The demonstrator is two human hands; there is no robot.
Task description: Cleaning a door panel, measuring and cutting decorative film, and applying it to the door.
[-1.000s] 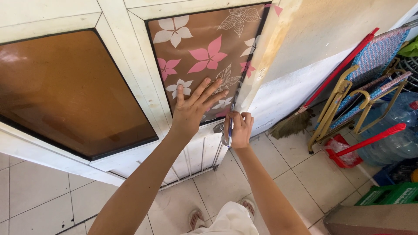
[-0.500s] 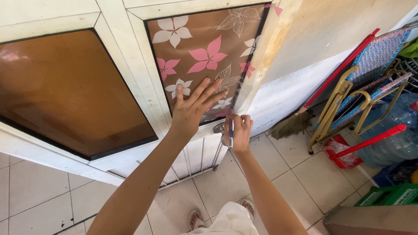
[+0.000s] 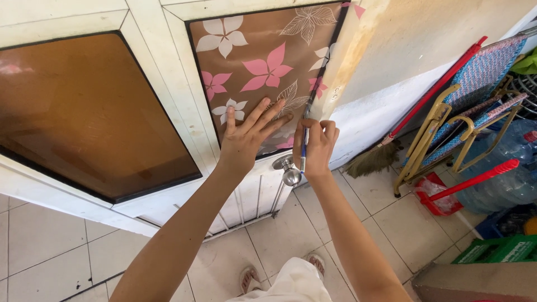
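Note:
My left hand (image 3: pixel 250 136) lies flat, fingers spread, on a brown film with pink and white flowers (image 3: pixel 263 61) that covers the glass pane of a white door (image 3: pixel 168 106). My right hand (image 3: pixel 316 145) grips a thin blue-handled tool (image 3: pixel 304 146), held upright along the film's right edge near the pane's lower right corner. A round metal door knob (image 3: pixel 289 173) sits just below both hands.
A second pane (image 3: pixel 84 112) at left is plain brown glass. To the right stand a broom with a red handle (image 3: pixel 411 117), a folded chair with a gold frame (image 3: pixel 458 117), a red mop handle (image 3: pixel 475 179), water bottles (image 3: pixel 512 173) and a green crate (image 3: pixel 495 251). Tiled floor below.
Both hands stay nearly where they were; my right hand with the tool has shifted slightly up along the film's edge.

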